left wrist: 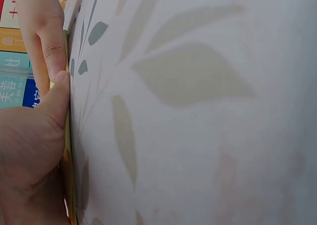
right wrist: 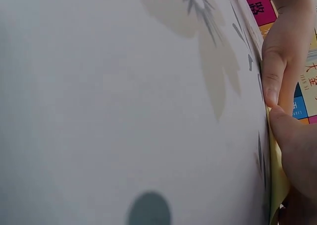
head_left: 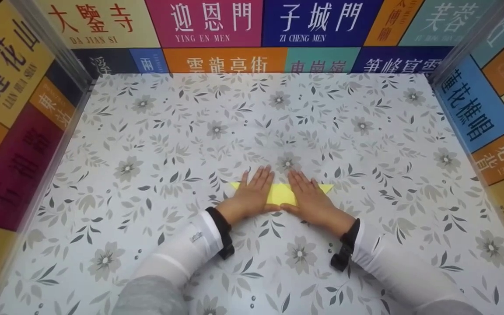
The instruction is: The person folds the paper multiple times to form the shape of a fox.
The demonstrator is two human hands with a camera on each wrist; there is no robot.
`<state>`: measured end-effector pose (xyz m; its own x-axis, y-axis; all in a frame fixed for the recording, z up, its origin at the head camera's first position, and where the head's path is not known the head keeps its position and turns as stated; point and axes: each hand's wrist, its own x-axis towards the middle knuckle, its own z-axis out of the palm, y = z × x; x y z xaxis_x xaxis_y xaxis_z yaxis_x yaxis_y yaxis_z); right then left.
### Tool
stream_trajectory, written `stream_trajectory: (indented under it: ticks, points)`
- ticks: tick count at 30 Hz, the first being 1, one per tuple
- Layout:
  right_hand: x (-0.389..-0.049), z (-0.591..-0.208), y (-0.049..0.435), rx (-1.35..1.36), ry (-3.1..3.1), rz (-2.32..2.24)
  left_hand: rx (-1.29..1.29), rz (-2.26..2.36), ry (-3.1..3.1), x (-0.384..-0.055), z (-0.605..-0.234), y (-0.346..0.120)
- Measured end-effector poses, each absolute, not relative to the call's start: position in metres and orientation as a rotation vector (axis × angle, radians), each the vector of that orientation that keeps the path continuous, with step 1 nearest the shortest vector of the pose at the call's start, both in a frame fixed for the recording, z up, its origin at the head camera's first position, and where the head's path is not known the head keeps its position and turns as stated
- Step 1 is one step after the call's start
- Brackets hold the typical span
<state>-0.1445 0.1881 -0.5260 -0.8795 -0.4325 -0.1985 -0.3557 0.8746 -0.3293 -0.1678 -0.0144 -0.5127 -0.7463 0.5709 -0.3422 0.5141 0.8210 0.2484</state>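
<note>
A folded piece of yellow paper (head_left: 281,194) lies on the table, its long edge at the far side and a pointed corner showing at each end. My left hand (head_left: 252,192) rests flat on its left part, fingers straight and pointing away from me. On the right part lies my right hand (head_left: 311,197), its fingers also extended. Both thumbs lie along the near edge of the paper, their tips close together at the middle. From the left wrist, the paper (left wrist: 68,170) appears as a thin strip under the left hand (left wrist: 32,140). Palms and fingers hide much of the paper.
A white cover with grey flowers and leaves spreads over the table (head_left: 182,144). Colourful panels (head_left: 217,22) with Chinese lettering stand along the back and both sides. Each wrist wears a black band (head_left: 221,225) below a white sleeve (head_left: 177,258).
</note>
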Motion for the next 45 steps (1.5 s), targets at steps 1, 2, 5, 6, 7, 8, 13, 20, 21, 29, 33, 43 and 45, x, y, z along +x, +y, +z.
stream_trajectory:
  ticks: [1,2,5,6,7,8,13,20,21,29,33,43,45]
  points:
    - [-0.144,-0.526,0.188,-0.600,2.783,-0.413,0.811,0.190,2.597,-0.168,-0.513,-0.014]
    - [-0.144,-0.527,0.188,-0.602,2.785,-0.407,0.811,0.188,2.598,-0.168,-0.514,-0.014]
    - [-0.144,-0.527,0.188,-0.592,2.789,-0.391,0.810,0.176,2.601,-0.169,-0.515,-0.013]
    - [-0.144,-0.527,0.188,-0.592,2.791,-0.390,0.811,0.175,2.601,-0.169,-0.515,-0.013]
    - [-0.144,-0.527,0.188,-0.592,2.793,-0.386,0.813,0.176,2.603,-0.169,-0.515,-0.013]
    - [-0.144,-0.527,0.188,-0.592,2.795,-0.382,0.814,0.176,2.604,-0.169,-0.515,-0.014]
    - [-0.143,-0.528,0.188,-0.591,2.796,-0.374,0.836,0.166,2.624,-0.169,-0.518,-0.015]
    - [-0.143,-0.527,0.185,-0.561,2.785,-0.358,0.851,0.189,2.650,-0.169,-0.521,-0.018]
    - [-0.143,-0.527,0.185,-0.554,2.782,-0.354,0.857,0.195,2.650,-0.169,-0.521,-0.019]
    - [-0.143,-0.526,0.185,-0.545,2.776,-0.363,0.908,0.187,2.601,-0.172,-0.518,-0.027]
    - [-0.143,-0.526,0.185,-0.541,2.768,-0.365,0.951,0.240,2.549,-0.177,-0.515,-0.034]
    - [-0.142,-0.527,0.187,-0.548,2.777,-0.381,1.095,0.364,2.367,-0.192,-0.508,-0.054]
    - [-0.143,-0.526,0.187,-0.553,2.779,-0.382,1.098,0.364,2.352,-0.193,-0.508,-0.055]
